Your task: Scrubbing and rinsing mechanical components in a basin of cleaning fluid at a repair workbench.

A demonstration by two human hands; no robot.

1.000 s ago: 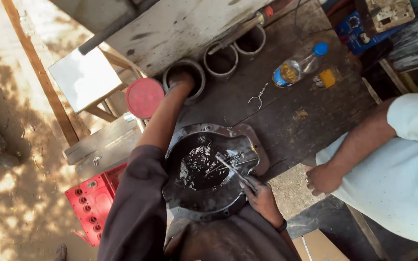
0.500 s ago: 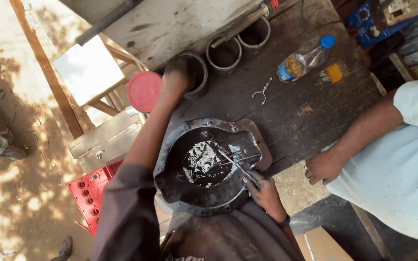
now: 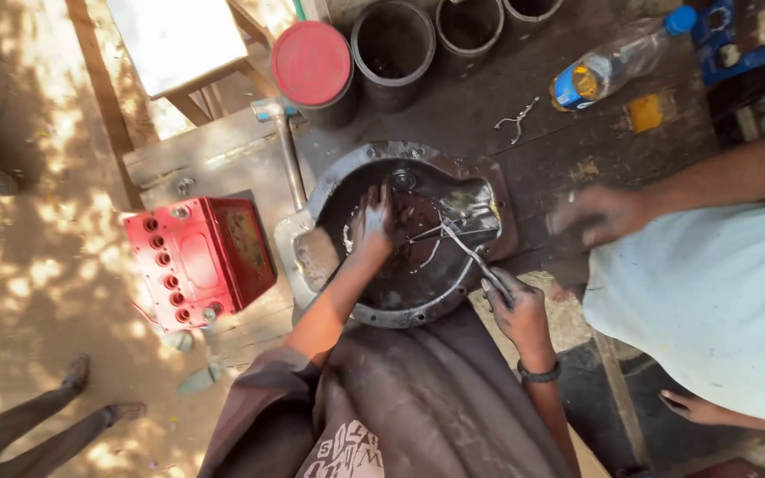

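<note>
While our left hand (image 3: pixel 374 221) pressed flat, fingers spread, inside greasy round metal housing (image 3: pixel 489 181) on workbench (image 3: pixel 560 150), our right hand (image 3: pixel 513 305) pinched thin tool (image 3: pixel 462 252), probably pliers, tip over housing.

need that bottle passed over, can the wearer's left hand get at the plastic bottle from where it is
Probably not easily: the left hand is down inside the round metal housing, and the plastic bottle lies far across the workbench, past the wire clip.

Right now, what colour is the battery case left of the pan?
Red, in the head view: the battery case.
</note>
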